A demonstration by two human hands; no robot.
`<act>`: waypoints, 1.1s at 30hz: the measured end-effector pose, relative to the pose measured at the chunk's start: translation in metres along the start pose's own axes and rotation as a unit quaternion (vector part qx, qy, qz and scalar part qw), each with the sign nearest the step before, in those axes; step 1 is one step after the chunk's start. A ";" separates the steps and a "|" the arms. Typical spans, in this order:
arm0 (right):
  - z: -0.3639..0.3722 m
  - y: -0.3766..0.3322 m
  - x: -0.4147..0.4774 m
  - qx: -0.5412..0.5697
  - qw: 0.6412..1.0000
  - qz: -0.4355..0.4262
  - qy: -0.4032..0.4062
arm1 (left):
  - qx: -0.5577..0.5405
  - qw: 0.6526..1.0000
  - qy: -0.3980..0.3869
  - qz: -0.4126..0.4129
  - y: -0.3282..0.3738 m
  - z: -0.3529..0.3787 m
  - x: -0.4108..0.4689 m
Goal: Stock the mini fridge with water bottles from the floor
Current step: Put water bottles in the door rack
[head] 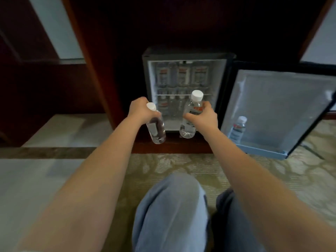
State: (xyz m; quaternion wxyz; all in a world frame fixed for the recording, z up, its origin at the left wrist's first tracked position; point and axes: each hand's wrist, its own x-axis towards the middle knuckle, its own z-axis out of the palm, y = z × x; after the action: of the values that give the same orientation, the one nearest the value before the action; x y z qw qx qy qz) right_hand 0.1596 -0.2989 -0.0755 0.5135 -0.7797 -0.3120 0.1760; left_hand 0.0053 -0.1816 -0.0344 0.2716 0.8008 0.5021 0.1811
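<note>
Holding one bottle in each hand, a person faced the small black mini fridge with a white interior (187, 55), which was set in a dark red-brown wooden cabinet (101, 70) with its grey-lined door (280, 106) swung wide open to the right. Item, left hand (139, 110): fingers curled round the neck of a clear plastic water bottle with a white cap (156, 129), which hung tilted, base toward the camera, just in front of the fridge's lower left corner. Item, right hand (204, 117): fingers and thumb wrapped about the labelled middle of a second clear white-capped water bottle (190, 115), nearly upright, before the opening of the lower compartment. Neither bottle was yet inside. Stock already in place: a row of labelled bottles (181, 75) across the upper wire shelf; further bottles (170, 106) at the back of the lower compartment, blurred, count uncertain; one lone bottle (238, 128) standing in the pale blue door rack (263, 150). Surroundings: patterned green-beige carpet (163, 164); a knee in light blue trousers (172, 206) at the bottom edge. Assessment: stocking appeared well advanced, with at least these two bottles left to set down, probably at the free front of the lower compartment or in the door rack. Whether more bottles waited on the floor out of view could not be told.
</note>
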 end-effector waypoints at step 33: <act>-0.132 0.223 0.163 0.134 0.940 0.230 0.215 | -0.048 0.993 -0.085 0.063 0.103 0.282 0.085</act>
State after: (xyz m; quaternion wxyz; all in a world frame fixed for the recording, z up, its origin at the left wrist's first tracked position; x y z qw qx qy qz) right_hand 0.4272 -0.3429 -0.2166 0.6132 -0.7737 0.0201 0.1579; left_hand 0.2737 -0.2121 -0.1911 0.3394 0.8294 0.4165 0.1531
